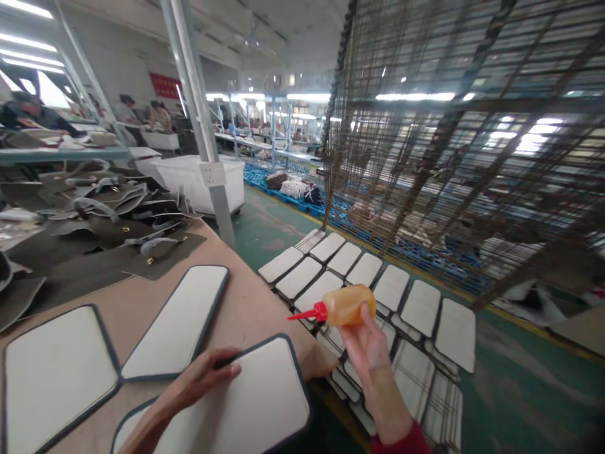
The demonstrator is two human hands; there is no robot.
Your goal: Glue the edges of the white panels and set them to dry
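Observation:
In my right hand [366, 343] is a squeeze bottle [350, 304] of amber liquid with a red nozzle [305, 313]. The bottle lies nearly level, nozzle pointing left, held in the air beyond the table corner. My left hand [212, 372] grips the upper edge of a white, dark-edged panel [265, 391], thumb on its face. That panel tilts over the near table edge, overlapping another white panel [127, 425] beneath. Two more such panels lie on the table: a slim one [182, 321] just beyond my left hand and a wider one [59, 372] at the left.
Dark cut pieces with straps [108, 208] are heaped on the brown table [227, 284]. Right of it, many white panels [416, 309] sit on rack shelves, beneath a raised wire mesh rack [425, 126]. A metal post [193, 94] and white bin [184, 180] stand behind; people work farther back.

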